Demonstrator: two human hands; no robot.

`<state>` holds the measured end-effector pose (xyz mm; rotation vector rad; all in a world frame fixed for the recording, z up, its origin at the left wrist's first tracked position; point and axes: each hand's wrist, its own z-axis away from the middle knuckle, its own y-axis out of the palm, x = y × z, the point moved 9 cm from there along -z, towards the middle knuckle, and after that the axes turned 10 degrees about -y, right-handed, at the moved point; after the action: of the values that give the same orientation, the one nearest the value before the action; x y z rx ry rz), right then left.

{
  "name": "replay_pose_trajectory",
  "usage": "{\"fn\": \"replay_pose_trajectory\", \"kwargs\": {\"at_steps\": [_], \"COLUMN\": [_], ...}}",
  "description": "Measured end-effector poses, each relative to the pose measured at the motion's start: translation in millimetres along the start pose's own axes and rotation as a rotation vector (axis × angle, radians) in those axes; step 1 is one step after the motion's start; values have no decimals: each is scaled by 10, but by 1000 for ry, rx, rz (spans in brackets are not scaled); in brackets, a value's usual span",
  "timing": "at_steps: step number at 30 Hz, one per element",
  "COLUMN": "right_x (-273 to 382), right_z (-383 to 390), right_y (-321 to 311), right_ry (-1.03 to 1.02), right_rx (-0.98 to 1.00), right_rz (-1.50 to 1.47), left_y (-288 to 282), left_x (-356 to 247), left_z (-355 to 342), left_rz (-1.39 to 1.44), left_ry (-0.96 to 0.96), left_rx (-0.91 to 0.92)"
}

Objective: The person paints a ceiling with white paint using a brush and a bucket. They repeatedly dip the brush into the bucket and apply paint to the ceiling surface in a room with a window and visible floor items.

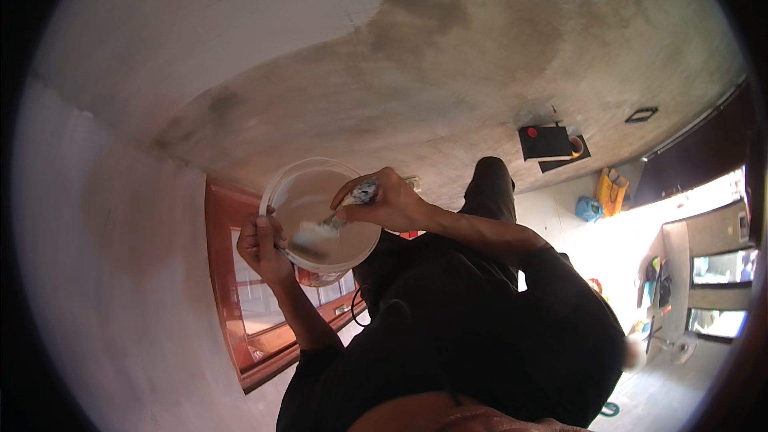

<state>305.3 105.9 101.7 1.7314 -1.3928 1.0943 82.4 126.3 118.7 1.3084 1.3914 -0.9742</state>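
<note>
My left hand [264, 246] grips the left rim of a round, pale plastic bucket [314, 163], its fingers curled over the edge. Whitish paint coats the inside. My right hand [390, 204] is closed round the handle of a paintbrush [317, 234], whose bristles, loaded with white, point down into the bucket. Whether the bristle tips touch the paint or the inner wall, I cannot tell. Ahead rises a pale wall [264, 24] with a large, darker brownish patch [488, 24] across its upper middle.
A reddish-brown wooden frame with panes [226, 272] stands at the left, below the bucket. Toward the right, a black box-like object [546, 143] sits against the wall beside a tape roll [577, 146]. Yellow [611, 190] and blue bags [589, 209] lie farther right, near a bright opening.
</note>
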Motion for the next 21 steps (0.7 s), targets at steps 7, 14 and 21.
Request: {"fn": "replay_pose_trajectory", "kwargs": {"at_steps": [7,14,21], "right_x": [406,912,909], "right_z": [113,430,235], "right_y": [-223,-925,-2009], "right_ry": [-440,-327,-586], "right_rx": [-187,-393,-948], "right_rz": [437,343,146], "left_y": [32,-219,-250], "left_x": [-89,44,185], "left_z": [0,-54,-138], "left_rz": [-14,8,-12], "left_ry": [93,100,61], "left_rx": [37,-26,-59]}}
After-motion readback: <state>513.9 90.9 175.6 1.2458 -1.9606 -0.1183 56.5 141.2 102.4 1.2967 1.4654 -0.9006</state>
